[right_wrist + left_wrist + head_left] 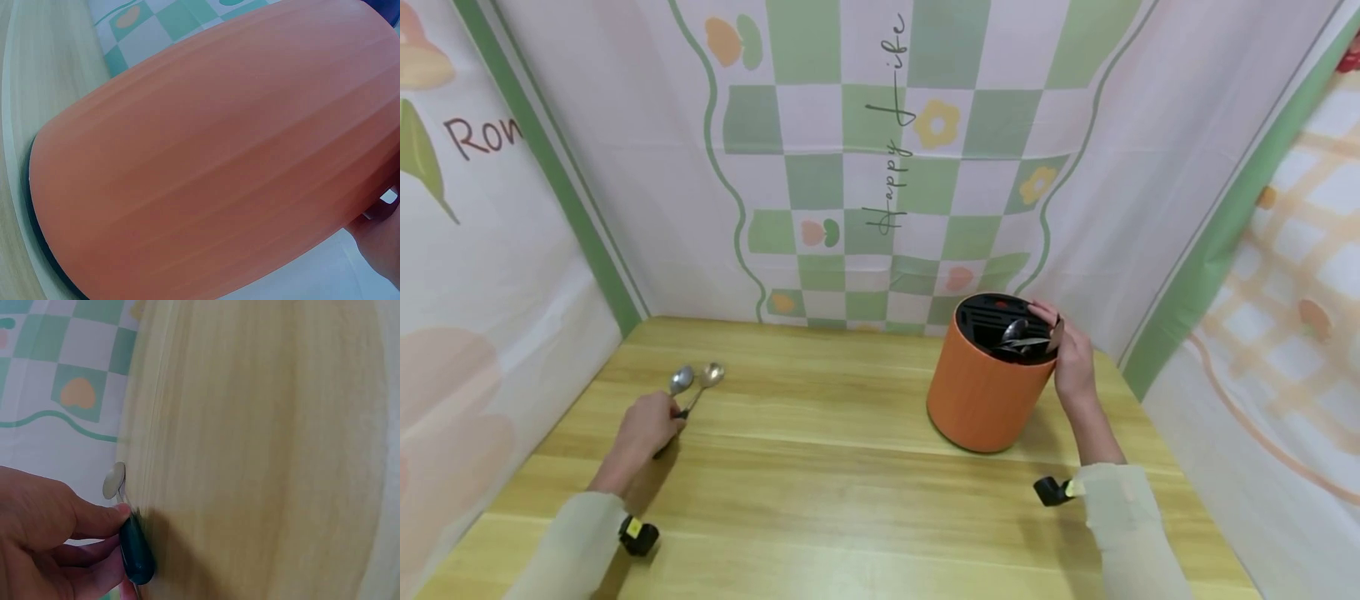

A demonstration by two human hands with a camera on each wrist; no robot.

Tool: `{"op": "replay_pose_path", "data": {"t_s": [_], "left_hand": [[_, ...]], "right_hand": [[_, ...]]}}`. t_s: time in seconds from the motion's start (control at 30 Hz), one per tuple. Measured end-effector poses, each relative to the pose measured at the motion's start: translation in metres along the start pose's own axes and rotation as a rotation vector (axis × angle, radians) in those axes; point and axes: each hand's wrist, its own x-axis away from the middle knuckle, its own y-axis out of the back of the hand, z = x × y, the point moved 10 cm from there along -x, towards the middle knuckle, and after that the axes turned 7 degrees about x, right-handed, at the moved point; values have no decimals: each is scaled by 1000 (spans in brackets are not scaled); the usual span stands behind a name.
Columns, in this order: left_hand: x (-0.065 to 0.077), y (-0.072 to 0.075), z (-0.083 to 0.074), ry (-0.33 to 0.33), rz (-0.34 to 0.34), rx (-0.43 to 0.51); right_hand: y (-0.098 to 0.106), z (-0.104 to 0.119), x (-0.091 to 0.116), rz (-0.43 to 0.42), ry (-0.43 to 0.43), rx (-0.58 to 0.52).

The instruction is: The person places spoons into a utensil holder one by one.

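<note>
My left hand (646, 427) pinches a metal spoon by its dark handle (136, 553) between thumb and fingers, at the left of the table. Two spoon bowls show beyond the fingers in the head view, the nearer-left bowl (682, 380) and the right bowl (712, 374); one handle runs mostly hidden under the hand. On the right stands an orange cylindrical utensil holder (981, 396) with a black slotted top (988, 315). Several metal utensils (1021, 337) stick out of its front opening. My right hand (1075, 362) grips the holder at its right upper side, fingers over the rim.
Both hands work over a light wooden table (820, 500). A printed cloth (880, 167) with green checks hangs behind its far edge, and more patterned cloth closes in on the left and right. Each wrist carries a small black camera.
</note>
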Motion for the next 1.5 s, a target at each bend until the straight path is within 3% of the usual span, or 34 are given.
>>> {"op": "replay_pose_path", "data": {"t_s": [0.3, 0.73, 1.0, 1.5], "left_hand": [[-2, -3, 2, 44, 75, 4], [-3, 1, -1, 4, 57, 71], [-3, 6, -16, -82, -10, 75], [0, -1, -50, -122, 8, 188]], "right_hand": [[0, 0, 0, -4, -2, -9], [0, -4, -1, 5, -7, 1], [0, -2, 0, 4, -2, -6], [1, 2, 1, -10, 7, -8]]}}
